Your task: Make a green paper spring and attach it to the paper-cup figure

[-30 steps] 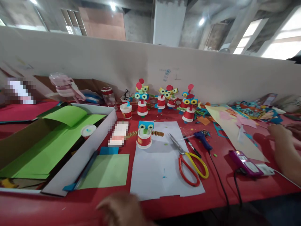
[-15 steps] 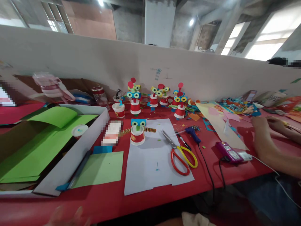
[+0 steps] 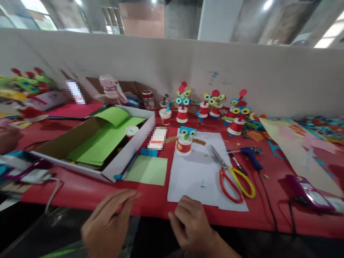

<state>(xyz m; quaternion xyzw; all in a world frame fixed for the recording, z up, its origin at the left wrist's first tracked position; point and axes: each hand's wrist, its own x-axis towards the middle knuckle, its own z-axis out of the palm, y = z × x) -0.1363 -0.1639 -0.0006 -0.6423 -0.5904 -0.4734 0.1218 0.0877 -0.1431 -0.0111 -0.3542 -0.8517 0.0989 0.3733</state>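
My left hand (image 3: 109,222) hovers before the table's front edge, its fingers stretched out and slightly blurred, with nothing visible in it. Beside the front edge of a white paper sheet (image 3: 185,186), my right hand (image 3: 192,224) is loosely closed, fingers curled, with nothing visible in it. On that sheet's far part stands a red-and-white paper cup figure (image 3: 184,147) with blue-topped eyes and folded brown paper arms. Scissors (image 3: 228,172) with one red and one yellow handle lie across the sheet's right side. A pale green paper (image 3: 147,170) lies between the sheet and a white box.
The white box (image 3: 129,154) at left holds green paper (image 3: 99,139) and a cup. Several finished cup figures (image 3: 182,113) line the partition. At right are a blue glue gun (image 3: 251,157), a marker (image 3: 238,163) and a purple power strip (image 3: 309,193) with cables. Another person's hand (image 3: 9,136) shows far left.
The view has turned left, bringing the left end of the table into sight. Both my hands have risen into view at the front edge. The cup figure and scissors stay in place on the sheet.
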